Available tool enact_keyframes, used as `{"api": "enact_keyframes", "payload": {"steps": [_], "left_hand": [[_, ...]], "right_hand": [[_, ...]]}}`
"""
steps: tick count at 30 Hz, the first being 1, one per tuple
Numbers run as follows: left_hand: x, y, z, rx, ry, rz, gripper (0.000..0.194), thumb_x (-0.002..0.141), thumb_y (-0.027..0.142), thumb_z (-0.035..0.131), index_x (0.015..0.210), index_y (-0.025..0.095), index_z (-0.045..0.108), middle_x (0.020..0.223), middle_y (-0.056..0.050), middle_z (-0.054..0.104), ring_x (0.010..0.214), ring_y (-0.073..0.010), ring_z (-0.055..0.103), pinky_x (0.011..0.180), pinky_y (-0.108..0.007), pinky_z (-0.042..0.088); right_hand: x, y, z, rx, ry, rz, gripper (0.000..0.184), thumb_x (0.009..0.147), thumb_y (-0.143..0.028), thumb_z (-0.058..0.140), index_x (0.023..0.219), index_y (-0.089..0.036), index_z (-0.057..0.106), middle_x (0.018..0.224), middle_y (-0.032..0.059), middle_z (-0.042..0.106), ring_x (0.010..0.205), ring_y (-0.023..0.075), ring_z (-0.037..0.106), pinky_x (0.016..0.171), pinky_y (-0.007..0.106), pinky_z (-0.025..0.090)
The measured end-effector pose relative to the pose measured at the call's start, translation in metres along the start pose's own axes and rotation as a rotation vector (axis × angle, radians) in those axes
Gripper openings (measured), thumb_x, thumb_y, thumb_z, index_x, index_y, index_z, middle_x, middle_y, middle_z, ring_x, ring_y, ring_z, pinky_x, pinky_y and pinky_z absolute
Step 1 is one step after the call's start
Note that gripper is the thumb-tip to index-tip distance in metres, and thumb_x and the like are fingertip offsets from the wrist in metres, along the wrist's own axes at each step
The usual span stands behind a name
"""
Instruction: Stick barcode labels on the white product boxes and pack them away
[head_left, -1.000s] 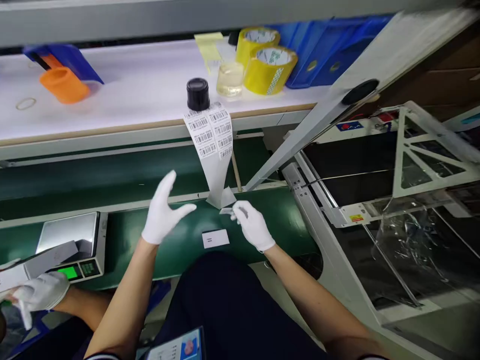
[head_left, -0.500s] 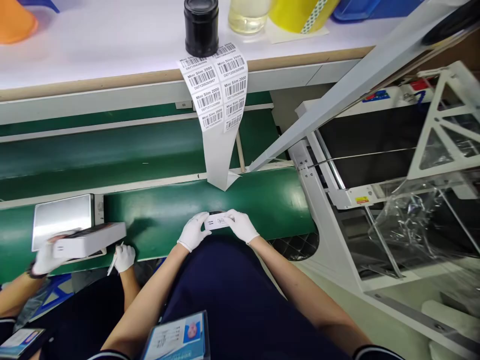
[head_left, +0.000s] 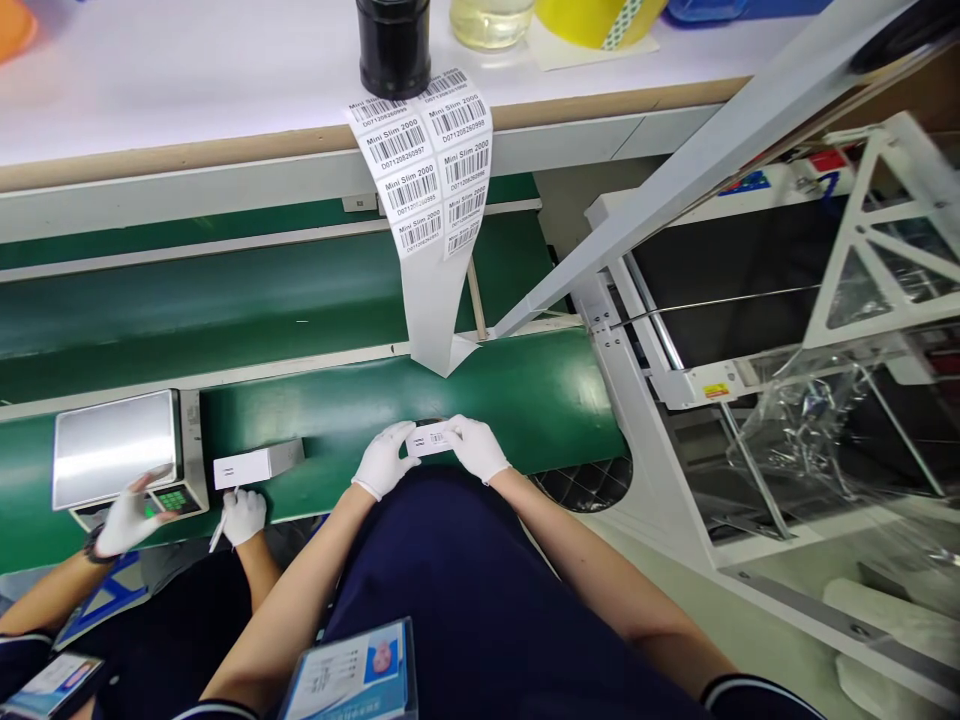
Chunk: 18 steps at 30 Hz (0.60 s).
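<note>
The left hand (head_left: 384, 460) and right hand (head_left: 476, 448) pinch a white card (head_left: 431, 438) at the near edge of the green conveyor belt (head_left: 525, 390). Open belt lies beyond, up to a hanging barcode strip (head_left: 435, 230).

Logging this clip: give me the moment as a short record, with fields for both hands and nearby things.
Left grip: white-gloved left hand holding small white printed card
Right grip: white-gloved right hand holding the same card
Under hands: green conveyor belt
Ahead: white barcode label strip hanging beneath black cylindrical jar
Co-worker: white-gloved hand beside silver digital scale
</note>
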<state>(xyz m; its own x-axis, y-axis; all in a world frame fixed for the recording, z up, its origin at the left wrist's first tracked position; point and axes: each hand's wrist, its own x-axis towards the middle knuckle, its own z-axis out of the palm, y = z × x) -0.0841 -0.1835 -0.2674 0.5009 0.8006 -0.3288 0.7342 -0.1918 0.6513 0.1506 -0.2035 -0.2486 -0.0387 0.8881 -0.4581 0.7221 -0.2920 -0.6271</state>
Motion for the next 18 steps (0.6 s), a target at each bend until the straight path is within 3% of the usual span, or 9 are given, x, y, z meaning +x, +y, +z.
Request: {"api": "enact_keyframes", "payload": {"steps": [4,8,9,11,14,16,18], "left_hand": [[0.0,0.0,0.001,0.003,0.006,-0.005,0.072,0.077,0.017,0.087,0.144,0.014,0.062,0.15,-0.016,0.062,0.141,-0.0301,0.058,0.124,-0.048,0.046],[0.0,-0.002,0.002,0.013,0.012,-0.001,0.07,0.078,0.019,0.085,0.144,0.017,0.062,0.15,-0.015,0.063,0.14,-0.0298,0.059,0.123,-0.049,0.046],[0.0,-0.002,0.002,0.017,0.013,0.0,0.069,0.079,0.019,0.085,0.144,0.018,0.062,0.15,-0.014,0.063,0.14,-0.0298,0.059,0.123,-0.049,0.046],[0.001,-0.003,0.001,0.027,0.014,-0.002,0.069,0.079,0.02,0.085,0.144,0.018,0.062,0.15,-0.015,0.063,0.141,-0.03,0.058,0.123,-0.049,0.046],[0.002,-0.002,0.0,0.035,0.012,-0.003,0.069,0.079,0.019,0.085,0.144,0.017,0.062,0.15,-0.015,0.063,0.141,-0.0299,0.059,0.123,-0.049,0.046],[0.002,0.0,0.0,0.038,0.008,-0.007,0.069,0.079,0.019,0.084,0.144,0.017,0.061,0.15,-0.015,0.063,0.141,-0.0298,0.059,0.123,-0.049,0.046],[0.001,0.002,0.0,0.051,-0.002,-0.015,0.068,0.079,0.018,0.084,0.143,0.017,0.062,0.15,-0.016,0.063,0.14,-0.0304,0.059,0.123,-0.05,0.046]], "right_hand": [[-0.004,-0.019,0.001,-0.287,-0.019,0.113,0.023,0.104,-0.033,0.048,0.111,-0.018,0.064,0.103,0.0092,0.075,0.093,0.0216,0.069,0.08,0.029,0.046],[-0.001,-0.026,0.005,-0.424,0.056,0.237,0.071,0.091,-0.068,0.064,0.134,-0.014,0.052,0.116,0.0161,0.069,0.1,0.0291,0.069,0.075,0.033,0.046],[0.001,-0.024,0.007,-0.412,0.046,0.243,0.073,0.091,-0.072,0.063,0.135,-0.015,0.052,0.118,0.0162,0.068,0.102,0.0293,0.068,0.076,0.033,0.046],[0.004,-0.017,0.011,-0.36,0.002,0.221,0.06,0.1,-0.068,0.051,0.129,-0.017,0.055,0.117,0.0132,0.069,0.1,0.0263,0.069,0.078,0.032,0.046],[0.004,-0.006,0.02,-0.281,0.031,0.158,0.045,0.112,-0.047,0.028,0.124,-0.019,0.06,0.117,0.0101,0.071,0.1,0.022,0.069,0.083,0.031,0.046],[-0.001,0.001,0.027,-0.236,0.087,0.12,0.045,0.11,-0.047,0.035,0.136,-0.018,0.057,0.123,0.0129,0.069,0.106,0.0237,0.068,0.086,0.031,0.048],[-0.007,0.008,0.033,-0.18,0.109,0.091,0.061,0.102,-0.054,0.053,0.15,-0.016,0.049,0.127,0.0163,0.067,0.11,0.0269,0.068,0.087,0.032,0.05]]}}
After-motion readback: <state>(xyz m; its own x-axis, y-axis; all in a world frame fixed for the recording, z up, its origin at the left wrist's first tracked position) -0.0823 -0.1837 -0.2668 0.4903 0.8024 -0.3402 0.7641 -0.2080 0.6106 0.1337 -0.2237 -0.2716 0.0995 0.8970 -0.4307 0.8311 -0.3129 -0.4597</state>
